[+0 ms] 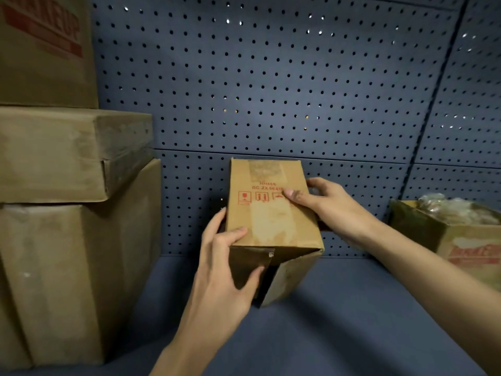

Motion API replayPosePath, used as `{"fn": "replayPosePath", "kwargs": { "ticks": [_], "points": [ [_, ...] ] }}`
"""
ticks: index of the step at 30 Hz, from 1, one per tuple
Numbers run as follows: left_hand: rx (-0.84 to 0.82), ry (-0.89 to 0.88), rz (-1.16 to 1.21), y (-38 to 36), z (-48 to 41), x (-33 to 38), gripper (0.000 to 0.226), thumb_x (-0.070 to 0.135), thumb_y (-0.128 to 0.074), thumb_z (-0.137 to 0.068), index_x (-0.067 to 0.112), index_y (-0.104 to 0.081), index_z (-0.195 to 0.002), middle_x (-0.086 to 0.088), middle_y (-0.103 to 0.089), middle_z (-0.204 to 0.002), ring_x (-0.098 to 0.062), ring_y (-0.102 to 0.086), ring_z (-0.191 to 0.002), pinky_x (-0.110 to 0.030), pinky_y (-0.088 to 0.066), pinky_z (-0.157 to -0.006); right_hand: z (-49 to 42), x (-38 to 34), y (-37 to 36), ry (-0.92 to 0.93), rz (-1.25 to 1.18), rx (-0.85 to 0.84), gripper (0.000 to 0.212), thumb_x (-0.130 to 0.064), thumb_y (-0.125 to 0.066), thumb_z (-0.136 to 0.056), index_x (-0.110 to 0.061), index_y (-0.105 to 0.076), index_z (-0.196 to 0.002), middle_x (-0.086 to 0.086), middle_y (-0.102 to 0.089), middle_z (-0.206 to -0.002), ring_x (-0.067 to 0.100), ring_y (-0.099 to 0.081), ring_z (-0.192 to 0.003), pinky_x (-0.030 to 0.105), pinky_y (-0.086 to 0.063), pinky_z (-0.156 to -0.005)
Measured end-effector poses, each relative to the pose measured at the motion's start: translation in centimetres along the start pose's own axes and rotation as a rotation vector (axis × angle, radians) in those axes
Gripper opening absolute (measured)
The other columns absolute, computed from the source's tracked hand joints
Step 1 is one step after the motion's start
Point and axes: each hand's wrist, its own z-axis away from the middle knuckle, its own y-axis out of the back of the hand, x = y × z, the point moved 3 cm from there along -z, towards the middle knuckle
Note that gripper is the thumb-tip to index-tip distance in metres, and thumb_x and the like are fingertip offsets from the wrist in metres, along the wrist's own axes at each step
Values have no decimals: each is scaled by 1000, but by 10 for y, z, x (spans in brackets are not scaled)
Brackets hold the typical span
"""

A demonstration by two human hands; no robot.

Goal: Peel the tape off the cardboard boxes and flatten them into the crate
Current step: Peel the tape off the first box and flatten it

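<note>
Left hand wraps the near left corner of the small box. Its thumb lies on the top face, and its fingers curl onto the brown end flap, which hangs a little open. I think it holds there so it can pull that flap wide.

Right hand grips the far right edge of the same box, with its thumb on top by the red marks and its other fingers tucked behind. That grip looks like it keeps the box from turning. Both hands are closed around the box, not loose.

The box is tipped, with its open end toward the person. I cannot tell if its low corner touches the blue shelf under it. A pale strip of tape runs down the middle of its top. It looks stuck on, so I would say the peeling is not done.

Left of the box is a stack of big boxes. Right of it sits an open box with crinkly plastic inside. Behind it is a wall full of holes. I cannot see a crate.
</note>
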Motion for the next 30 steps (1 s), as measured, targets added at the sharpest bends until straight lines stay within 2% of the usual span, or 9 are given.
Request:
{"fn": "replayPosePath", "kwargs": {
  "ticks": [2, 4, 9, 14, 17, 20, 22, 26, 30],
  "points": [
    [-42, 38, 123, 2, 2, 0, 62, 32, -82, -75, 48, -40, -118, 13, -23, -159, -8, -28, -147, -46, -48, -105, 4, 0, 0, 27, -51, 3, 25, -39, -70, -88, -27, -58, -107, -12, -70, -99, 6, -73, -83, 29, -61, -76],
    [-52, 98, 305, 5, 4, 2, 48, 43, -75, -77, 38, -46, -115, 13, -27, -157, -18, -34, -145, -52, -47, -103, 9, -1, 1, 54, -71, 14, 25, -35, -70, -88, -27, -60, -110, -12, -71, -99, 5, -73, -84, 27, -61, -74],
    [65, 300, 636, 8, -2, 3, 53, 46, -76, -68, 45, -44, -111, 30, -48, -134, -5, -53, -129, -37, -51, -99, 26, -2, 0, 162, -72, 31, 49, -32, -75, -81, -21, -58, -126, -11, -73, -105, 3, -72, -91, 17, -57, -71],
    [-53, 410, 603, 4, -7, 6, 100, 31, -89, -69, 45, -26, -145, 30, -59, -128, 2, -59, -119, -36, -51, -101, 44, 1, -6, 227, 119, -35, 73, -48, -80, -66, -34, -51, -131, -35, -63, -84, -15, -58, -93, 20, -50, -83],
    [-83, 403, 577, -1, 0, 7, 107, 15, -88, -73, 43, -20, -152, 20, -60, -134, -6, -59, -123, -47, -48, -105, 51, 4, -3, 216, 265, 52, 77, -62, -78, -65, -50, -42, -132, -26, -57, -100, -6, -52, -112, 37, -50, -96],
    [-125, 404, 545, -13, 11, 2, 111, 20, -86, -70, 53, -17, -151, 19, -52, -144, -8, -54, -130, -50, -43, -109, 57, -7, 0, 349, 489, 207, 83, -57, -74, -74, -48, -28, -143, -12, -42, -116, 1, -43, -107, 24, -38, -89],
    [-145, 380, 490, -20, 17, 2, 113, 23, -85, -71, 58, -13, -150, 22, -42, -151, -7, -46, -136, -49, -38, -113, 61, -15, -2, 468, 659, 208, 87, -61, -69, -75, -44, -24, -147, -8, -33, -109, 3, -39, -99, 22, -36, -84],
    [-156, 358, 412, -32, 26, 1, 111, 24, -81, -72, 58, -11, -151, 23, -34, -155, -2, -36, -142, -43, -34, -117, 67, -13, -22, 527, 1057, 54, 80, -72, -56, -74, -35, -36, -142, -6, -26, -100, 10, -33, -93, 28, -42, -80],
    [-137, 405, 475, -43, 34, -8, 104, 26, -75, -70, 56, -18, -150, 17, -36, -157, -11, -35, -145, -50, -31, -117, 75, 6, -36, 508, 1125, 70, 70, -69, -55, -70, -25, -51, -124, -3, -32, -97, 17, -37, -91, 32, -43, -78]
  ]
}}
